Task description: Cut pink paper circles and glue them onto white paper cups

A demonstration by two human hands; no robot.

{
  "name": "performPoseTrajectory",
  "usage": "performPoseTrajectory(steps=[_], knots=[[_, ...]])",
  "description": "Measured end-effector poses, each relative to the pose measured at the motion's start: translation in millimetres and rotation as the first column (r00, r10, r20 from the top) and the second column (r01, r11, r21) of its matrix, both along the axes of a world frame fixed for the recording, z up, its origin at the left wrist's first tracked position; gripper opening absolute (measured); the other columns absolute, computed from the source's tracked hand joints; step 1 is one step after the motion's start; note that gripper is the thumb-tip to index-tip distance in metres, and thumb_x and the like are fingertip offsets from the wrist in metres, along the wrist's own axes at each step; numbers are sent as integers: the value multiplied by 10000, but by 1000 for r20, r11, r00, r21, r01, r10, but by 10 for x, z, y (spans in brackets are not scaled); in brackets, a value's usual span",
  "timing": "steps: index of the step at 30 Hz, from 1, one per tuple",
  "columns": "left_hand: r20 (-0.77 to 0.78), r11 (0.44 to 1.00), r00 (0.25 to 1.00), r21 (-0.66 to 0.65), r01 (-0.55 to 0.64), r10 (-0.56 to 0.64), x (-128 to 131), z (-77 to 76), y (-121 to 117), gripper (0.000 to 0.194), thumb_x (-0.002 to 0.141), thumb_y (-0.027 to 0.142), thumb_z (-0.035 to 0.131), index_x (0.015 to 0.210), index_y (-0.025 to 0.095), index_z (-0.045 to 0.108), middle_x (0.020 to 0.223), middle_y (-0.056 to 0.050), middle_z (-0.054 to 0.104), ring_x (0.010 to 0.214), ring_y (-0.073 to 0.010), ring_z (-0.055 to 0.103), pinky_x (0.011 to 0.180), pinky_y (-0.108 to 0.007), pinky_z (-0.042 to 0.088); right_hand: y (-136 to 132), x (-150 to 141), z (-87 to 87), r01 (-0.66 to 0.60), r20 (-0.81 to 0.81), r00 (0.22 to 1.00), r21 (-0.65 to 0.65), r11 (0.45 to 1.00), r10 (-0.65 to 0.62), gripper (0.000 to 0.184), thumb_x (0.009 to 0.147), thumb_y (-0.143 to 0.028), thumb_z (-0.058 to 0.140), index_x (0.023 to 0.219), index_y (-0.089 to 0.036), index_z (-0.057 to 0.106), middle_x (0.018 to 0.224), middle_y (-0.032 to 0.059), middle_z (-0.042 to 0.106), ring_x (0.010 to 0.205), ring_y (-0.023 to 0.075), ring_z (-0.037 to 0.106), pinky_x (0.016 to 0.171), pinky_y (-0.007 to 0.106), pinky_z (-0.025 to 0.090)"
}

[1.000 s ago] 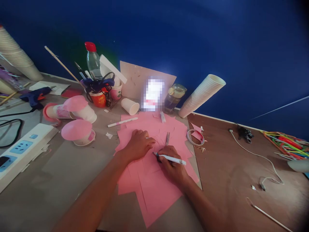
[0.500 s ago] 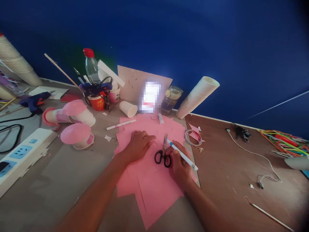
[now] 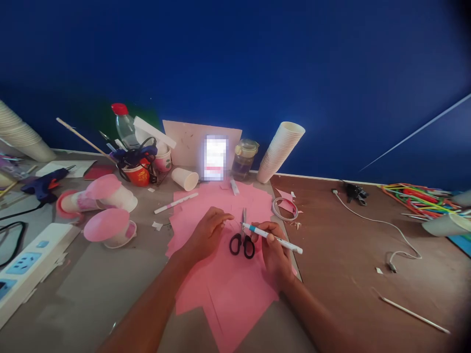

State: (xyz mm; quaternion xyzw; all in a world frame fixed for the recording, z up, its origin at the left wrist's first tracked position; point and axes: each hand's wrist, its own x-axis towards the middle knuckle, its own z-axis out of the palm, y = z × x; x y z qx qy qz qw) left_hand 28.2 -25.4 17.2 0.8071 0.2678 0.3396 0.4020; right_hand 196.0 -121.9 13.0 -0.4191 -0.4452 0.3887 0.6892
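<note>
Surface, grey and brown; pink sheets, overlapping; left hand, 9 o'clock on the sheets, half curled, gripping nothing visible; right hand, 3 o'clock, pinching a pen; scissors, between both hands, blades toward 12; pen, tip by the scissors, aimed at 10, long axis 10-to-4; pen work seemingly in hand; further lines would need the tip on the sheets.

"Held how, the white pen?"
"Slantwise in the right hand, with the blue-banded end pointing left at the scissors."
"And the scissors?"
"Lying on the pink paper, black loops toward the near side, metal blades away."
"Paper?"
"Spread over the table in overlapping sheets, corners jutting out."
</note>
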Motion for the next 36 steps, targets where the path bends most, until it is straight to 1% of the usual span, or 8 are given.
performPoseTrajectory(steps=[5,9,13,19,25,28,33,36], knots=[[-40,999,998,-4,50,-50,14,-49,-31,316,897,141,327,1134,203,525,941,-63,522,858,-160,513,786,-318,456,-9,-4,-9,-34,-25,999,-17,999,33,171,881,-358,486,891,-203,557,675,-1,555,631,145,533,539,265,435],[-38,999,998,-15,44,-45,21,-55,-43,274,903,157,334,1082,184,539,985,-81,534,893,-167,522,797,-318,459,-3,2,-47,-47,-2,999,-55,997,47,182,879,-360,495,893,-193,567,680,3,561,558,123,499,482,242,408],[-14,998,998,-10,58,-58,21,-56,-37,265,909,174,341,1069,191,552,994,-87,532,920,-171,524,817,-329,460,7,7,-37,-32,40,999,-76,997,35,167,889,-340,487,877,-198,573,673,0,566,535,110,501,486,237,415],[-18,996,996,-10,91,-91,28,-61,-44,260,913,194,347,1066,193,557,989,-88,535,918,-172,529,817,-336,469,6,-3,-85,-102,-22,995,-134,986,99,178,886,-363,484,895,-199,552,691,-8,552,507,108,493,490,253,412],[-45,994,993,-24,106,-107,63,5,-91,266,913,198,353,1086,197,555,1003,-86,557,922,-169,537,823,-322,463,-15,-43,-83,-76,40,996,-168,983,84,179,888,-362,487,905,-195,548,682,-6,556,538,104,476,501,237,391],[-107,989,983,-5,147,-147,78,79,-131,290,918,198,330,1098,218,557,935,-62,578,863,-159,540,774,-295,465,-1,-60,-79,-79,63,994,-184,980,92,182,889,-367,485,888,-195,544,679,-3,566,545,104,471,494,227,378],[-232,982,955,-13,188,-186,96,154,-230,326,902,166,312,1141,190,532,842,-41,543,717,-130,524,681,-248,455,39,-64,-107,-158,-55,987,-188,969,150,186,901,-369,457,875,-200,530,594,-21,548,525,114,478,489,228,361],[-285,976,939,41,213,-193,117,138,-297,372,867,127,339,1211,188,467,828,-43,539,691,-138,514,652,-260,449,46,-51,-109,-207,-163,970,-162,965,181,221,894,-398,459,847,-195,532,525,-32,512,511,121,459,509,242,368]])
